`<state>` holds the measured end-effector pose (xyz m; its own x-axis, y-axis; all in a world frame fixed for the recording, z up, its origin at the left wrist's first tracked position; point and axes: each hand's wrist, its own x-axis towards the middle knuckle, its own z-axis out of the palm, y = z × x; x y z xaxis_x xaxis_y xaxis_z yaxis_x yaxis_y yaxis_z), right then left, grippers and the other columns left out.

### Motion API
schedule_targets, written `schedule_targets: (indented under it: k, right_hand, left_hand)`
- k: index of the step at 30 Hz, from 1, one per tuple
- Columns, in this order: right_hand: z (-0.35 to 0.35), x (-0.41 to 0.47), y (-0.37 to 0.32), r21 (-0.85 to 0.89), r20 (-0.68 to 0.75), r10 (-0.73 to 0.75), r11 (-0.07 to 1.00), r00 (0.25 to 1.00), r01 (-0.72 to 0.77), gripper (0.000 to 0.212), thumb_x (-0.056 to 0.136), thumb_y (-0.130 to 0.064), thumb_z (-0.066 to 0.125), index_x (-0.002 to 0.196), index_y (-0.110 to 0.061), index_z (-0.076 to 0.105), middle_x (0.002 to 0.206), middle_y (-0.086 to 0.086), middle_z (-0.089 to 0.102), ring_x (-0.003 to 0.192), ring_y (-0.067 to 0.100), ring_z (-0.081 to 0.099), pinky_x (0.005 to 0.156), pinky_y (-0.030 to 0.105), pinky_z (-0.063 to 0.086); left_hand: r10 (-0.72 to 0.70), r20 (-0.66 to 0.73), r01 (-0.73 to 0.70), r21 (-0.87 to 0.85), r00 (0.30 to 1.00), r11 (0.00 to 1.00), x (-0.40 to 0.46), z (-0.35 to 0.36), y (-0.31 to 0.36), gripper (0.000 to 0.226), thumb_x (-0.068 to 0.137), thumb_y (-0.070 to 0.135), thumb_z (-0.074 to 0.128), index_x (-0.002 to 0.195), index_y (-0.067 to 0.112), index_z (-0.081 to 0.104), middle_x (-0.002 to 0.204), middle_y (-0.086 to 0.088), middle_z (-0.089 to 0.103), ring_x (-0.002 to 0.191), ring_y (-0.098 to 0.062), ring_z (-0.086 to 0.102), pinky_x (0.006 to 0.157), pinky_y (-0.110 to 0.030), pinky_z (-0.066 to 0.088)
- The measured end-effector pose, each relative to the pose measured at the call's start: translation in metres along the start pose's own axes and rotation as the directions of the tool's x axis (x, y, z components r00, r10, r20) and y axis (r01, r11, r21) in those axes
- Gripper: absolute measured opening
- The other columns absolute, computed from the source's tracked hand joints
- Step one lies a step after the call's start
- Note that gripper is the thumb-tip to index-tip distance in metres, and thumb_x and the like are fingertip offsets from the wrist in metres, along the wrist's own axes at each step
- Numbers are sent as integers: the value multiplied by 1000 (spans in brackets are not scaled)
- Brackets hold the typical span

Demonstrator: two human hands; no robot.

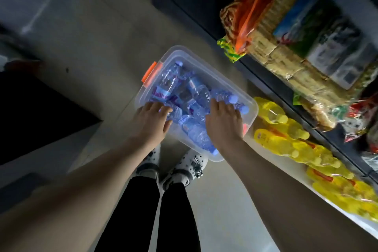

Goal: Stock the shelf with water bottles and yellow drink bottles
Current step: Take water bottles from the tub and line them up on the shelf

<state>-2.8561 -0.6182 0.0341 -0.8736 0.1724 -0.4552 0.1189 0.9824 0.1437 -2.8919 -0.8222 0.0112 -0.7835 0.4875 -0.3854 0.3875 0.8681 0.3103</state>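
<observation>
Both hands reach down into the clear storage bin (pixel 250 106) at the centre of the frame; the left hand (pixel 152 120) lies palm-down on the water bottles (pixel 184 92) at the bin's lower-left side, fingers curled over 1 bottle, though whether the thumb closes beneath it cannot be told; the right hand (pixel 224 119) lies palm-down at the bin's right side, fingers bent over bottles near their blue caps, and a full grip likewise cannot be confirmed. The step in hand appears to be picking water bottles from the bin; take each bottle around the body rather than the cap, since thin plastic flexes and loosely piled bottles roll when a neighbour is lifted; lift straight up to clear the bin wall before swinging right. The bin stands on the pale floor (pixel 98 51), its near corner just beside the white shoes (pixel 190 166) at lower centre; its orange latch (pixel 151 73) projects on the upper-left side. The yellow drink bottles (pixel 286 137) lie in a row on the low shelf (pixel 347 219) at the right of the frame, just beside the bin; above them, the dark shelf edge (pixel 286 98) carrying snack packets (pixel 286 32) runs diagonally and overhangs the travel path, so keep the wrists below or outside it. Open floor lies to the upper left; a dark object (pixel 41 112) bounds the left side.
</observation>
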Motion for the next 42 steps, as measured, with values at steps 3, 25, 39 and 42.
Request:
schedule_targets:
  k: [3, 25, 39, 42]
  right_hand:
    - [36, 19, -4, 23, 96, -26, 999, 995, 24, 57, 87, -23, 67, 139, -12, 45, 114, 8, 62, 102, 31, 61, 79, 40, 47]
    - [138, 72, -9, -15, 250, -18, 1000, 968, 22, 99, 83, -4, 65, 155, -11, -3, 145, 30, 24, 115, 39, 50, 100, 42, 42]
    - [-22, 60, 5, 306, 105, 33, 950, 994, -64, 30, 99, -17, 50, 128, -9, 49, 125, 14, 50, 116, 30, 48, 97, 35, 35]
    - [-83, 32, 26, 539, 96, 52, 837, 994, -96, 32, 99, -18, 53, 128, -9, 48, 125, 16, 53, 116, 32, 50, 92, 34, 38]
  left_hand:
    - [10, 20, -10, -16, 1000, 1000, 12, 37, -6, 32, 76, 25, 77, 105, 16, 69, 99, -8, 69, 88, -35, 64, 73, -40, 51]
    - [146, -135, -119, 185, 980, 975, 36, 137, -29, 33, 96, 33, 40, 98, 17, 69, 89, -4, 67, 94, -31, 56, 92, -48, 42]
    - [-59, 580, -165, 325, 813, 931, 6, 58, -29, 60, 99, 57, 37, 151, 26, 31, 156, 0, 31, 144, -25, 26, 116, -44, 21]
    - [-110, 651, -120, 299, 751, 947, -10, 4, -24, 52, 100, 48, 42, 145, 23, 38, 144, -4, 46, 131, -26, 45, 103, -38, 40]
